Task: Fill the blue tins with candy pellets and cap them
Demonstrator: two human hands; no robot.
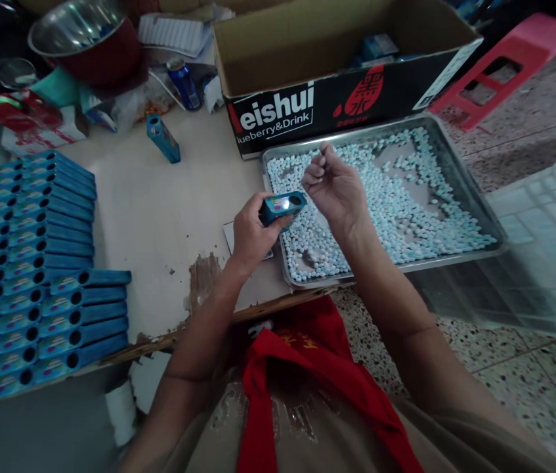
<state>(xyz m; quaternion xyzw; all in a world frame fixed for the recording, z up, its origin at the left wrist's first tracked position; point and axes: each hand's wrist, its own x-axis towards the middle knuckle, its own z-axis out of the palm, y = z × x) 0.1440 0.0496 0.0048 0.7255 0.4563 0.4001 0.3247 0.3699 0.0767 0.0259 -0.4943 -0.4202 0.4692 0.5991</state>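
Observation:
Many small pale blue pieces (381, 197) lie in a shallow metal tray (497, 233). Over the tray's left edge, my left hand (253, 230) grips a small blue box (282, 205) with a dark round hole at its end. My right hand (331, 184) is above the pieces, palm turned up and fingers curled together; whether they hold anything is too small to tell. It is just right of the box, apart from it. Another blue box (163, 139) stands alone on the table, further back to the left.
Stacked blue boxes (26, 263) fill the table's (144, 230) left side. A black carton (327, 108) borders the tray's far side. Behind are a red bowl (90, 52) and a blue can (184, 84). A pink stool (509, 66) and a clear plastic bin (538, 230) are at right.

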